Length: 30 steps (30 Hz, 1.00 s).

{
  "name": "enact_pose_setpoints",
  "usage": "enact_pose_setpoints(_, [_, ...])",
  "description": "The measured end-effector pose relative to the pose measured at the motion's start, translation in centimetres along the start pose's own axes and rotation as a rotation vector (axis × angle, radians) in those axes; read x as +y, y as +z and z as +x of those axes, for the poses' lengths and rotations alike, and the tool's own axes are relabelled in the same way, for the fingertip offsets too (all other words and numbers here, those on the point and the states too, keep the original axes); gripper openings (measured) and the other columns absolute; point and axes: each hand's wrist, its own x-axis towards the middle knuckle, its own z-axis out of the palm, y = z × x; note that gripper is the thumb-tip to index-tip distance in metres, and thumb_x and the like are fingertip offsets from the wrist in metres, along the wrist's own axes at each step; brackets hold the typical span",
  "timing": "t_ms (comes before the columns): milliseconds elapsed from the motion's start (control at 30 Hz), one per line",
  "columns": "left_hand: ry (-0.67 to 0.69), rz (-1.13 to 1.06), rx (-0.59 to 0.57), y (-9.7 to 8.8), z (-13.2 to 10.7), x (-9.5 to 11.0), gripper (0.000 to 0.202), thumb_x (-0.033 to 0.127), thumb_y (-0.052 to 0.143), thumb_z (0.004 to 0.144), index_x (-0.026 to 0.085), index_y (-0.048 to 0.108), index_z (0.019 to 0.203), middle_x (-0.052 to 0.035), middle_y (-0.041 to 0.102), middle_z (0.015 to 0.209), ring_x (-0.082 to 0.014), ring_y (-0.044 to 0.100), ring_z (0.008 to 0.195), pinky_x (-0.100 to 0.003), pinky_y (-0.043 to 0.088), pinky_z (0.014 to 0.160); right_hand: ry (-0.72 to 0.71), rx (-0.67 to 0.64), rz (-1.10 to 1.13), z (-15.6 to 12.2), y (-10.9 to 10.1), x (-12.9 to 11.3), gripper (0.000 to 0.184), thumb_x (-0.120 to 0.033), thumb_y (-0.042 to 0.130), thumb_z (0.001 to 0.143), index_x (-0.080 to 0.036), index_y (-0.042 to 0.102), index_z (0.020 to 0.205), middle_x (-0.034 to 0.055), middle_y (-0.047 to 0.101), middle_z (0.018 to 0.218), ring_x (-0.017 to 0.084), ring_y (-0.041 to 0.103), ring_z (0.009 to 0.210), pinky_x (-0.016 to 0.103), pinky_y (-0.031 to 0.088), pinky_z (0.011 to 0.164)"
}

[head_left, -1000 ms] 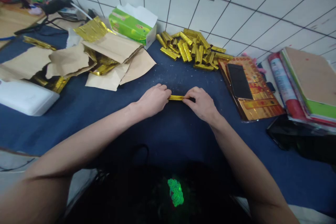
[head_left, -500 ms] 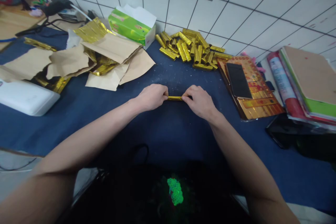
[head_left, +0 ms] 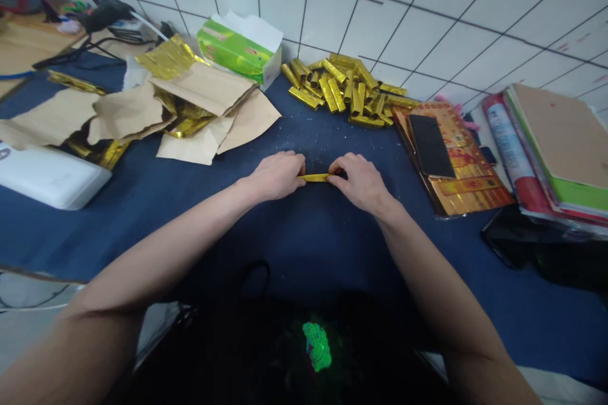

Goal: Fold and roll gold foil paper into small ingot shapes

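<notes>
A: What've the hands got?
B: Both pinch one narrow gold foil roll, L hand at its left end, R hand at its right end. Fingers curled round it, hands nearly meeting, only a short middle bit of the roll showing.
A: Where's the roll lying?
B: Mid-table, level, low over the blue table cover. Can't tell if it's touching.
A: What's nearby?
B: Straight ahead, well beyond the hands, a heap of gold foil rolls against the white tile wall. Green tissue box just L of the heap.
A: And the sides?
B: L side: torn kraft paper sheets w/ crumpled gold foil among them, white plastic box further out. R side: black phone on a gold-printed paper pack, then a stack of notebooks past that.
</notes>
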Motion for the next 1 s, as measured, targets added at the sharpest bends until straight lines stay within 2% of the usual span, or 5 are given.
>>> enact_pose_setpoints(200, [0.019, -0.311, 0.132, 0.2, 0.4, -0.7, 0.007, 0.016, 0.059, 0.069, 0.017, 0.053, 0.072, 0.0014, 0.053, 0.067, -0.012, 0.048, 0.061, -0.025, 0.033, 0.057, -0.025, 0.123, 0.106, -0.7, 0.6, -0.1, 0.008, -0.024, 0.053, 0.079, -0.02, 0.056, 0.073, 0.0033, 0.06, 0.077, 0.02, 0.051, 0.075, 0.033, 0.036, 0.07])
enact_pose_setpoints(400, [0.003, -0.916, 0.344, -0.7, 0.8, -1.1, 0.009, 0.015, 0.061, 0.065, 0.014, 0.053, 0.068, 0.0037, 0.049, 0.06, -0.0076, 0.042, 0.055, -0.023, 0.034, 0.055, 0.106, 0.151, 0.619, -1.3, 0.9, -1.6, 0.014, -0.033, 0.051, 0.081, -0.02, 0.057, 0.083, -0.0005, 0.06, 0.07, 0.014, 0.054, 0.064, 0.027, 0.04, 0.062])
enact_pose_setpoints(633, [0.017, -1.164, 0.294, -1.5, 0.0, -0.3, 0.014, 0.018, 0.066, 0.061, 0.013, 0.056, 0.068, 0.0041, 0.052, 0.061, -0.006, 0.044, 0.055, -0.022, 0.034, 0.056, 0.026, 0.007, 0.521, -1.8, -0.1, -3.3, 0.031, -0.036, 0.046, 0.083, -0.019, 0.048, 0.058, -0.0044, 0.046, 0.053, 0.01, 0.041, 0.05, 0.024, 0.029, 0.051])
enact_pose_setpoints(800, [0.0, -1.402, 0.273, -0.5, -0.3, 1.0, 0.028, 0.022, 0.071, 0.058, 0.015, 0.058, 0.083, 0.0044, 0.057, 0.064, -0.0075, 0.051, 0.058, -0.022, 0.04, 0.059, 0.1, 0.119, 0.7, -2.2, 0.2, -4.2, 0.03, -0.034, 0.043, 0.084, -0.019, 0.051, 0.06, -0.0047, 0.041, 0.049, 0.01, 0.038, 0.048, 0.024, 0.028, 0.05])
enact_pose_setpoints(1000, [0.003, -1.456, 0.184, 0.8, -0.9, 2.5, 0.017, 0.024, 0.072, 0.059, 0.013, 0.06, 0.065, 0.0028, 0.058, 0.058, -0.009, 0.053, 0.055, -0.024, 0.043, 0.06, 0.113, 0.199, 0.911, -2.6, 1.2, -4.9, 0.038, -0.043, 0.044, 0.084, -0.019, 0.042, 0.054, -0.0043, 0.037, 0.05, 0.01, 0.034, 0.049, 0.025, 0.028, 0.049])
